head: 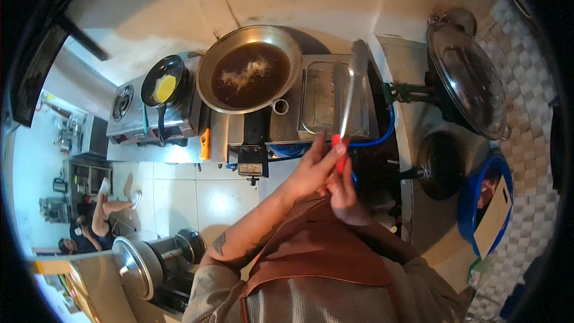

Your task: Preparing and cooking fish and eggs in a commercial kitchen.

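Observation:
Both my hands meet at the red handle of a metal kitchen utensil [351, 94], which points up and away from me; its far end is blurred. My left hand [316, 166] lies over the handle, thumb along it. My right hand [344, 190] is at the handle's lower end, its fingers partly hidden; how it grips is unclear. Behind the utensil a rectangular wire rack or tray [320, 98] lies on the steel stove. To its left a wide metal wok [204, 78] holds dark liquid with pale foam. Farther left, a small black frying pan [178, 69] holds something yellow.
An orange-handled tool [205, 144] lies near the counter's front edge. A blue hose [391, 121] curves at the stove's right. Beyond are a large lidded pan [468, 80], a dark pan [441, 166] and a blue basin [464, 220] holding meat and a board. Another person [96, 229] sits at far left.

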Demonstrator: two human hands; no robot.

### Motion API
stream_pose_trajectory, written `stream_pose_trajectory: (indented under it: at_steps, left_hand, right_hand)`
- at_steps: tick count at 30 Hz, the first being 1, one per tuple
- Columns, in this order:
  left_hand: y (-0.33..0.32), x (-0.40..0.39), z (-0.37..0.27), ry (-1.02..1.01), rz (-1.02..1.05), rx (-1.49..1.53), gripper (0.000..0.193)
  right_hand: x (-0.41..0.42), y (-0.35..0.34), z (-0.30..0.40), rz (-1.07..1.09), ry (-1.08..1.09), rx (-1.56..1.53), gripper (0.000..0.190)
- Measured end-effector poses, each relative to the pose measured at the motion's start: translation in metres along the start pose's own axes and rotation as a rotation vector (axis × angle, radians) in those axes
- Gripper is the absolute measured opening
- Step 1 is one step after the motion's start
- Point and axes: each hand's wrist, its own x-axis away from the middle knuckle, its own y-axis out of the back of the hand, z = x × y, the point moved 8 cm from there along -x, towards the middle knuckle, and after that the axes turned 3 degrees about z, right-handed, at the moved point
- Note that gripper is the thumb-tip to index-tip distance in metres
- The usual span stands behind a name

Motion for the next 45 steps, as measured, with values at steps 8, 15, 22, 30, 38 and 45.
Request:
stream_pose_trajectory:
  at_steps: [8, 15, 22, 30, 38, 45]
  left_hand:
    - [0.128, -0.020, -0.080, -0.140, -0.249, -0.747, 0.059]
    - [0.260, -0.022, -0.148, -0.258, -0.375, -1.839, 0.045]
    - [0.269, -0.079, -0.120, -0.309, -0.349, -2.048, 0.018]
    - [0.342, -0.122, -0.108, 0.027, -0.292, -1.557, 0.028]
    - [0.343, -0.122, -0.125, 0.133, -0.224, -1.298, 0.033]
    - [0.320, -0.108, -0.141, -0.187, -0.257, -1.584, 0.042]
  right_hand:
    - [-0.001, 0.045, 0.061, 0.239, 0.137, 0.593, 0.061]
    - [0.124, 0.184, -0.051, 0.003, -0.423, 1.034, 0.041]
    - [0.297, 0.218, -0.207, -0.171, -0.199, 0.001, 0.040]
    - [0.506, 0.206, -0.311, -0.882, -1.136, 0.328, 0.042]
    - [0.535, 0.200, -0.341, -0.827, -1.123, 0.319, 0.039]
    - [0.488, 0.237, -0.361, -0.709, -1.112, 0.344, 0.039]
